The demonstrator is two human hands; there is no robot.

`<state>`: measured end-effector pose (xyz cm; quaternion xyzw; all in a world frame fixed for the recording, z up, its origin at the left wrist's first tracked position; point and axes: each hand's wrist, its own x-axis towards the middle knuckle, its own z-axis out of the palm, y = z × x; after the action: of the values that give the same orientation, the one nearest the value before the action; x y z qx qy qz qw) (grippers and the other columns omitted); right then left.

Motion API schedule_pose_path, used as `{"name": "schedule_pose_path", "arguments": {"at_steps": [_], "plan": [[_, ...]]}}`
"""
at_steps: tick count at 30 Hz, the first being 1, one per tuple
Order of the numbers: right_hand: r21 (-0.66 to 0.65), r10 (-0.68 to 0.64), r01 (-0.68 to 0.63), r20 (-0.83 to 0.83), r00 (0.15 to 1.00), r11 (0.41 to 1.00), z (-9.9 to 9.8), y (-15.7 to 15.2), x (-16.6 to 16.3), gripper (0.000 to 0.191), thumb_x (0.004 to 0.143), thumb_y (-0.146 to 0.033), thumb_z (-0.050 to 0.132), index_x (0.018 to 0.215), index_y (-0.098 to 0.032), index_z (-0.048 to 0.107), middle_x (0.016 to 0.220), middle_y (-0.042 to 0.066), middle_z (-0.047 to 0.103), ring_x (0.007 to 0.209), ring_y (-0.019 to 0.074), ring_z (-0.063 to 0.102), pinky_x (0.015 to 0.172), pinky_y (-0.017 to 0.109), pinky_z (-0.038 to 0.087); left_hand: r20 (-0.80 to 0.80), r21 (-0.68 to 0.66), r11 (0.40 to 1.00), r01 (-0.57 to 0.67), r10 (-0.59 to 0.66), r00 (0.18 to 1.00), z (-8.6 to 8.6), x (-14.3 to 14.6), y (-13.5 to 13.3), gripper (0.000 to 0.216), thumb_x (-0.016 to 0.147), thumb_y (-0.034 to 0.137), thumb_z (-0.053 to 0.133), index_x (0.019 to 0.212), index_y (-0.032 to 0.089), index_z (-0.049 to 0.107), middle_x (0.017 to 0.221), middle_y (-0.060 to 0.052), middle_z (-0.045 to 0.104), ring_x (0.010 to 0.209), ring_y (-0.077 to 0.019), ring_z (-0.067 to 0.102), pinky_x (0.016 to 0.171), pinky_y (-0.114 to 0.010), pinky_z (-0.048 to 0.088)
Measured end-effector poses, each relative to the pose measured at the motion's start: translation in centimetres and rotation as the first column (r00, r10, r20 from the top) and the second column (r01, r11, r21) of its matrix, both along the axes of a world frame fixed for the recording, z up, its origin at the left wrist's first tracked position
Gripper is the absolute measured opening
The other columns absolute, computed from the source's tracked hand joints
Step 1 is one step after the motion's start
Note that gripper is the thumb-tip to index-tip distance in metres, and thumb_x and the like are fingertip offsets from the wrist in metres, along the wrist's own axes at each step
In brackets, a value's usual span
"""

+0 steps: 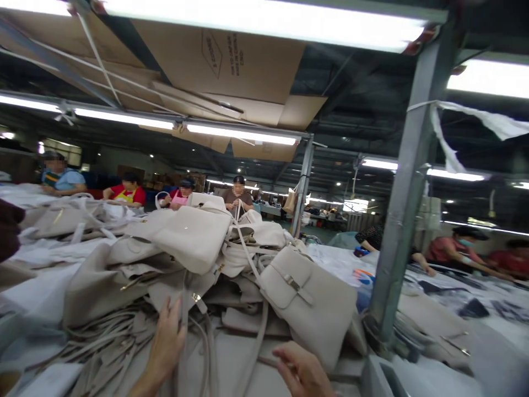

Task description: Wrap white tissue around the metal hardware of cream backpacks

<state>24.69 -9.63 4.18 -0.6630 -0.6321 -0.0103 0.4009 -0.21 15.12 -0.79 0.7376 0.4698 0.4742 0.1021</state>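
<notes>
A big heap of light beige leather bags fills the worktable in front of me. My left hand [166, 337] has its fingers stretched upward beside a hanging beige strap [184, 336]; whether it touches the strap is unclear. Lower down to the right, my right hand [305, 368] is loosely bent with its fingers apart, and I see nothing held in it. Just above it leans a flap bag with a buckle tab [309, 295]. Another pale bag [194, 234] tops the heap. A bundle of loose straps [111, 336] lies left of my left hand.
A grey metal post [407, 182] rises at the right of the heap. Another bag [433, 325] lies beyond it on white sheeting. Several co-workers sit across the tables, one in a brown top [237, 196]. Bright tube lights [264, 19] hang overhead.
</notes>
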Motion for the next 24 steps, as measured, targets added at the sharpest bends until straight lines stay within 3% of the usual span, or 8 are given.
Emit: {"name": "schedule_pose_path", "arguments": {"at_steps": [3,6,8,12,14,17,20,24], "plan": [[0.019,-0.188,0.19,0.254,0.949,0.982,0.9,-0.4,2.1,0.029,0.086,-0.017,0.046,0.101,-0.021,0.07,0.111,0.01,0.071,0.105,0.0225,0.066,0.093,0.032,0.051,0.051,-0.018,0.997,0.078,-0.077,0.996,-3.5,1.9,-2.8,0.054,0.083,0.018,0.035,0.134,0.009,0.048,0.148,-0.021,0.036,0.138,-0.0334,0.039,0.114,-0.051,0.035],[0.019,-0.407,0.445,0.438,0.801,0.895,1.5,-0.1,3.6,0.04,0.083,-0.013,0.046,0.117,-0.019,0.066,0.131,0.015,0.062,0.123,0.0287,0.056,0.102,0.041,0.046,0.082,0.003,0.997,0.072,-0.072,0.994,-6.1,2.5,-3.6,0.052,0.087,0.028,0.034,0.129,0.006,0.054,0.142,-0.024,0.042,0.134,-0.0368,0.043,0.111,-0.055,0.038],[0.032,-0.476,0.543,0.526,0.704,0.839,1.6,0.8,4.1,0.05,0.079,-0.015,0.052,0.128,-0.015,0.059,0.141,0.018,0.053,0.131,0.0328,0.048,0.106,0.046,0.041,0.097,0.032,0.999,0.037,-0.04,0.994,-7.1,2.5,-3.0,0.051,0.088,0.032,0.033,0.124,0.005,0.057,0.137,-0.025,0.047,0.13,-0.0386,0.048,0.109,-0.058,0.039],[0.131,-0.532,0.6,0.634,0.562,0.789,1.3,4.0,3.3,0.084,0.067,-0.021,0.07,0.144,-0.01,0.039,0.154,0.022,0.031,0.143,0.0397,0.025,0.114,0.057,0.022,0.07,0.126,0.992,-0.003,-0.006,0.998,-8.3,2.6,-1.3,0.048,0.087,0.026,0.032,0.12,0.008,0.061,0.132,-0.024,0.053,0.122,-0.036,0.055,0.104,-0.056,0.045],[0.177,-0.535,0.598,0.684,0.496,0.782,1.1,6.2,2.8,0.096,0.062,-0.018,0.074,0.148,-0.014,0.032,0.157,0.021,0.024,0.144,0.0427,0.018,0.113,0.064,0.014,0.03,0.171,0.985,-0.013,0.008,1.0,-8.8,2.8,-0.7,0.046,0.085,0.022,0.033,0.117,0.009,0.064,0.13,-0.024,0.055,0.12,-0.0354,0.057,0.101,-0.055,0.049],[0.184,-0.534,0.641,0.74,0.409,0.745,1.3,9.2,2.8,0.096,0.065,-0.005,0.068,0.15,-0.024,0.027,0.156,0.022,0.027,0.141,0.0442,0.026,0.104,0.068,0.027,-0.06,0.217,0.976,0.021,-0.008,0.998,-9.5,2.9,-0.2,0.044,0.082,0.018,0.038,0.116,0.013,0.066,0.132,-0.022,0.056,0.12,-0.0337,0.058,0.098,-0.05,0.053],[0.125,-0.536,0.696,0.737,0.412,0.707,2.2,11.2,4.2,0.088,0.066,0.004,0.057,0.147,-0.021,0.035,0.148,0.024,0.041,0.133,0.0391,0.043,0.094,0.051,0.045,-0.125,0.21,0.976,0.052,-0.026,0.992,-9.6,2.8,-0.4,0.044,0.079,0.014,0.043,0.116,0.016,0.067,0.132,-0.019,0.058,0.12,-0.0323,0.058,0.096,-0.047,0.055],[0.08,-0.498,0.612,0.668,0.553,0.787,5.4,11.7,6.7,0.066,0.071,0.008,0.045,0.133,-0.013,0.053,0.133,0.019,0.059,0.12,0.0274,0.058,0.085,0.031,0.051,-0.125,0.192,0.981,0.024,0.001,0.992,-9.1,3.2,-1.2,0.045,0.075,0.008,0.044,0.113,0.015,0.067,0.133,-0.02,0.056,0.12,-0.0336,0.058,0.097,-0.049,0.053]]}}
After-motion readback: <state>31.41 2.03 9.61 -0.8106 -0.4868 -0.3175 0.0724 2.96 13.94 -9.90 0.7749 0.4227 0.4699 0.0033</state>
